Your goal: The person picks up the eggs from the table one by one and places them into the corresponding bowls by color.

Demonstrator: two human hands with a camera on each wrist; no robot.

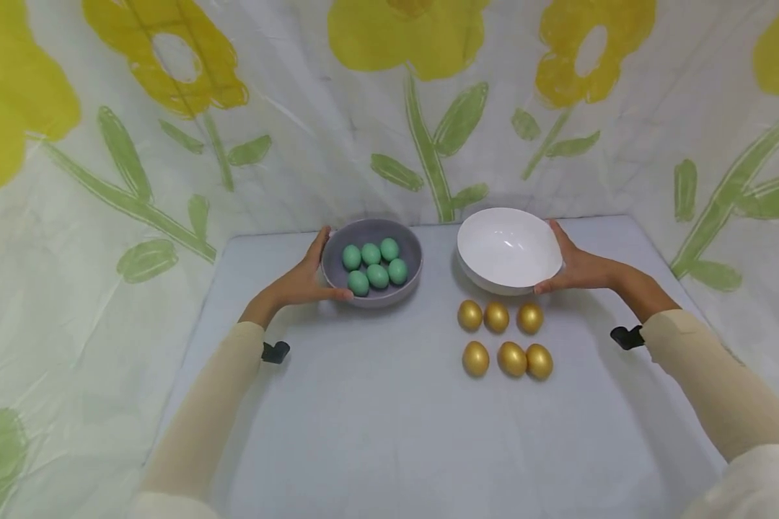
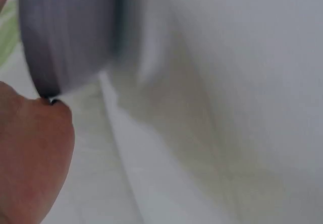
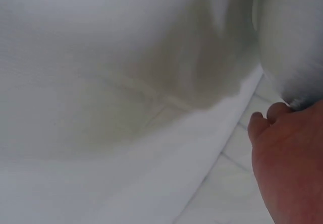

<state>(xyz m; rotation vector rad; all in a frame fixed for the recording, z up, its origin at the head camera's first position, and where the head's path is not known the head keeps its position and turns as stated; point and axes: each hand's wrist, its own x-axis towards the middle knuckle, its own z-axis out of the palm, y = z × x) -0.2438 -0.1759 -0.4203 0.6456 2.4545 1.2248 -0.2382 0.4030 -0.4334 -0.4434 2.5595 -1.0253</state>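
Note:
A grey bowl (image 1: 389, 297) with several green eggs (image 1: 377, 276) in it is at the far left of the table. My left hand (image 1: 301, 280) grips its left side, thumb at the near rim and fingers round the far side. To its right is a white bowl (image 1: 509, 245), its bare inside facing up. My right hand (image 1: 584, 268) holds that bowl by its right side, fingers spread along the rim. In the left wrist view the grey bowl (image 2: 65, 32) shows side-on above a shadow; the white bowl (image 3: 295, 37) looks similar in the right wrist view.
Several golden eggs (image 1: 496, 317) lie in two rows on the white table (image 1: 363, 418), just in front of the white bowl. A flower-patterned curtain (image 1: 311, 144) hangs close behind the table's back edge and along its sides.

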